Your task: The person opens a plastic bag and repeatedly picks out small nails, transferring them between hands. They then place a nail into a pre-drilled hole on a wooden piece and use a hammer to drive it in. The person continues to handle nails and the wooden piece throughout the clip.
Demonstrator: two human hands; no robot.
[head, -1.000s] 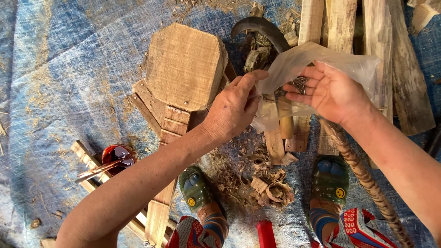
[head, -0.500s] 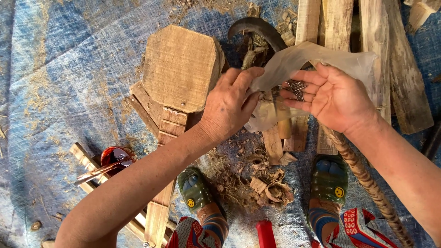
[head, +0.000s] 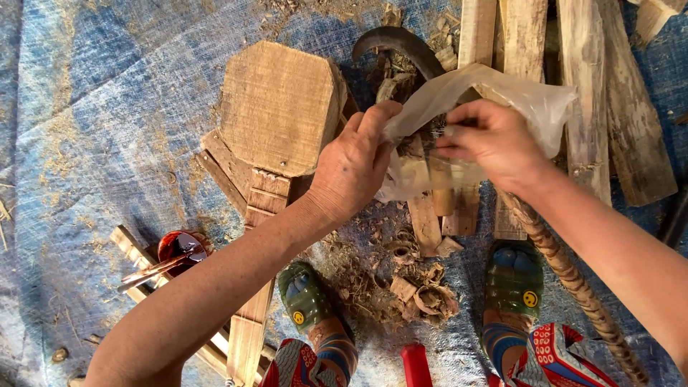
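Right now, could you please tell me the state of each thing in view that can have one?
Plastic bag: crumpled, held up between both hands.
Left hand: fingers pinching the bag's edge.
Right hand: closed on the bag.
Wooden board: lying flat on the blue sheet.
Red cup: upright, sticks resting across it.
Wood shavings: piled loose between the feet.
Planks: lying side by side.

blue tarp [head: 86, 143] — wooden instrument body [head: 276, 107]; planks [head: 573, 72]; shavings [head: 408, 287]; red cup [head: 179, 247]
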